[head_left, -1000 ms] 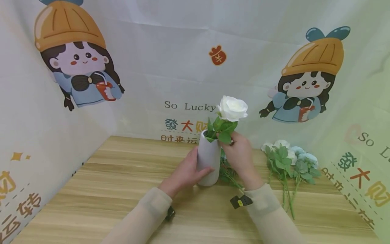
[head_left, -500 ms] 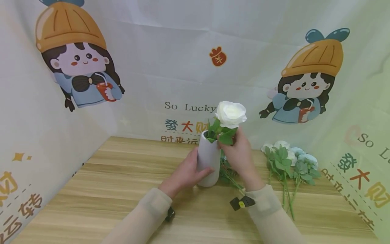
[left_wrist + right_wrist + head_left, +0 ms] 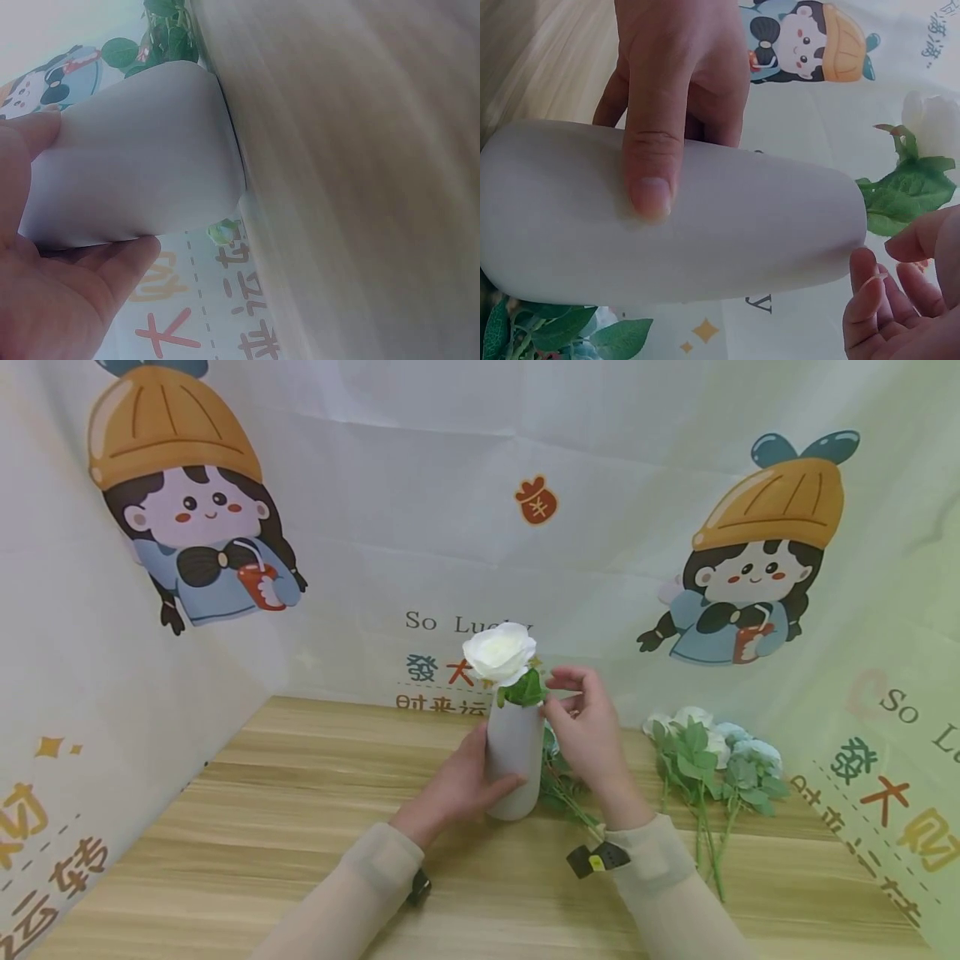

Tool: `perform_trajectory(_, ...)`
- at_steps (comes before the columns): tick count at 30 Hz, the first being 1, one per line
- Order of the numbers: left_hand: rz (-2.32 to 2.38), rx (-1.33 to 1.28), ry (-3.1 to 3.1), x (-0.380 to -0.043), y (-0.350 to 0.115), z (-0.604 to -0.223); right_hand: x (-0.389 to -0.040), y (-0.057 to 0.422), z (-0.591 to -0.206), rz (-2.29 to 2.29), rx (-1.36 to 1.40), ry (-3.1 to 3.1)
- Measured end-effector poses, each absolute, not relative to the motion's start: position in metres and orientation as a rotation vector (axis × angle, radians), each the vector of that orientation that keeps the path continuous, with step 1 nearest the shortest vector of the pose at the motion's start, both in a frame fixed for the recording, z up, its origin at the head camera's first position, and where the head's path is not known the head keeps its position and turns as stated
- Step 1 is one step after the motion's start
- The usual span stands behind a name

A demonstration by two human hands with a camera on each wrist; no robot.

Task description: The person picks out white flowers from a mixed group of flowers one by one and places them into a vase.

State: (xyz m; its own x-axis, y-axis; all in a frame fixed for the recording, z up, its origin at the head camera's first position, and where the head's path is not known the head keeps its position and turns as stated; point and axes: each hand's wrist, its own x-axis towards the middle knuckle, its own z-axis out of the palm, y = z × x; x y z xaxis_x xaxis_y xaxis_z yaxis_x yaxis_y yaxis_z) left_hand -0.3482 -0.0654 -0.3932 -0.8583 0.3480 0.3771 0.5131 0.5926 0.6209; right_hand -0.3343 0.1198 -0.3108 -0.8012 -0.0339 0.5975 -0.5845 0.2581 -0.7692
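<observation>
A white vase stands upright on the wooden table, and my left hand grips its body, thumb across the front and fingers round the far side. One white rose leans left over the vase mouth, its green leaves at the rim and its stem hidden inside. My right hand is beside the rim on the right, fingers loosely bent and holding nothing. In the right wrist view, its fingertips are right at the vase's rim.
Several white and pale blue flowers with long green stems lie at the right of the table. Another leafy stem lies just right of the vase, partly behind my right hand. A printed cloth hangs behind the table.
The white rose has sunk lower into the vase and swung left over its mouth. My right hand has let go of it, its fingers loosening. The left hand keeps its grip.
</observation>
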Motion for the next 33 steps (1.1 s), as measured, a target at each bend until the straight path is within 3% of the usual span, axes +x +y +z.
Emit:
perform_trajectory(20, -1.096, -0.736, -2.588, -0.349, -0.067, -0.394, -0.336, 0.134, -0.321, 1.274, 0.584, -2.199)
perform_trajectory(27, -1.126, -0.744, -2.581, -0.351, -0.067, -0.398, -0.341, 0.157, -0.334, 1.176, 0.628, -2.232)
perform_trajectory(33, -1.104, -0.728, -2.600, -0.349, -0.067, -0.398, -0.344, 0.193, -0.340, 1.030, 0.502, -2.415)
